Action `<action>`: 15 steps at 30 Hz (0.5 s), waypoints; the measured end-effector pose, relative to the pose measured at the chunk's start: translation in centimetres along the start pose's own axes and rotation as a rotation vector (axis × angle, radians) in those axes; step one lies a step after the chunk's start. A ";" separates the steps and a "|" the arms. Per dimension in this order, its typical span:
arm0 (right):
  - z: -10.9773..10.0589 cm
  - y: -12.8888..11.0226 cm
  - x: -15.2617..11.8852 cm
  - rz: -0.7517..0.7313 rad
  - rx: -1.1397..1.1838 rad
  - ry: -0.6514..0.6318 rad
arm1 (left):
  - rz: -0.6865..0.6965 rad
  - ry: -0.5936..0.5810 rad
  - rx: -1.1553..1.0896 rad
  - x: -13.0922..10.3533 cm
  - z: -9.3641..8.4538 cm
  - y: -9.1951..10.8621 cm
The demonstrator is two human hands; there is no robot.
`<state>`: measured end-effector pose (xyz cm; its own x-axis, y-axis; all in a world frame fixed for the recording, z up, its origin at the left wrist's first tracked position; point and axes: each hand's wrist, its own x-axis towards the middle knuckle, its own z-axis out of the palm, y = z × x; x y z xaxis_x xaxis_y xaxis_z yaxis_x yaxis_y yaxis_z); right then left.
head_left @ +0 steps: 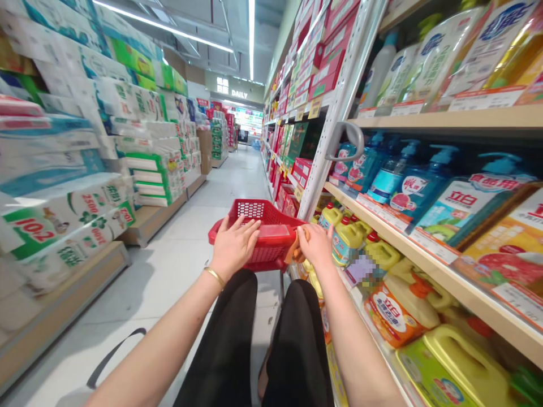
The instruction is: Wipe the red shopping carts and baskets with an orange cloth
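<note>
A red plastic shopping cart [265, 257] with perforated walls stands just ahead of my knees. My left hand [235, 243] lies on the left part of its handle, fingers stretched forward and spread, a gold bangle on the wrist. At the handle's right end my right hand [314, 243] has its fingers curled round the bar, beside an orange piece [293, 249] on the cart. What shows of the basket's inside is red mesh; the rest is hidden behind the handle and hands.
Close on the right, a shelf [424, 121] holds pump bottles [409, 189] and yellow jugs [348, 237]. A grey loop [345, 141] juts from its upright. Paper packs [76, 209] are stacked along the left on a low ledge [85, 288]. The aisle floor [237, 164] runs ahead between them.
</note>
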<state>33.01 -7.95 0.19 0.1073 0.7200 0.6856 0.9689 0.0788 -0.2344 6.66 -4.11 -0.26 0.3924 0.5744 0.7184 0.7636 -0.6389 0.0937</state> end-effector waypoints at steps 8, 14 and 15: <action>-0.3 -3.5 -3.3 -0.224 0.196 0.087 | -0.079 -0.065 -0.002 -1.1 -2.5 -8.7; -0.1 -7.2 -5.3 -0.131 0.327 0.191 | -0.220 -0.002 -0.026 0.1 -2.9 -2.6; 0.0 -8.0 -5.6 -0.145 0.323 0.177 | -0.185 -0.038 -0.054 0.2 -2.6 -1.3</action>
<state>24.67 -12.60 -1.83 0.0388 0.5576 0.8292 0.8600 0.4039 -0.3118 4.44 -4.51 1.62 0.2679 0.7027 0.6591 0.7962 -0.5466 0.2592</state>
